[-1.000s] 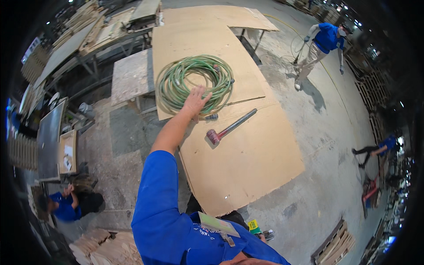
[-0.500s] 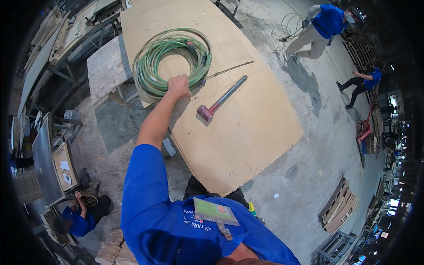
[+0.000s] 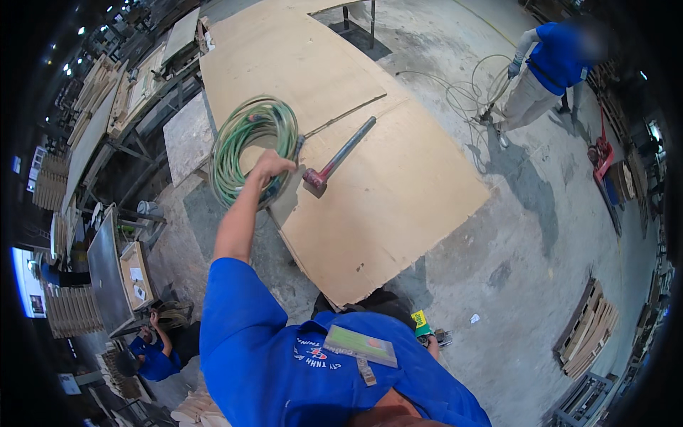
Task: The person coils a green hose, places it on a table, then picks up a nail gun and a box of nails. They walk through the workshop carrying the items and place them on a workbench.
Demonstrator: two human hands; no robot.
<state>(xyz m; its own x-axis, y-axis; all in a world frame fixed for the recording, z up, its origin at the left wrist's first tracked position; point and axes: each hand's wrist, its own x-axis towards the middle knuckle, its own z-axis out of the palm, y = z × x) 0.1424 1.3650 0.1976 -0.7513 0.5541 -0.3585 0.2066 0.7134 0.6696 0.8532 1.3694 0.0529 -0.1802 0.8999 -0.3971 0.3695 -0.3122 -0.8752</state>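
Note:
My left hand [image 3: 271,165] is closed around the near side of a coiled green hose [image 3: 222,153]. The coil stands partly tilted up at the left edge of a tan board [image 3: 398,185], with hose fittings showing among its loops. A mallet [image 3: 340,158] with a worn red head and a grey handle lies on the board, just right of this hand. Low beside my body, my right hand [image 3: 432,347] shows only in part. It is at a green and yellow object [image 3: 421,322] with metal parts, whose kind I cannot make out; most of its fingers are hidden.
A grey-topped table [image 3: 186,135] adjoins the board on the left. At the upper right a person in blue [image 3: 562,60] stands by loose hose [image 3: 466,92] on the floor. Another person [image 3: 158,356] works at the lower left. Stacked wood pieces [image 3: 589,329] lie at the right.
The hose coil has gone from lying flat to tilted, raised by my left hand. The view has shifted. My right hand and the green and yellow object show more at my side.

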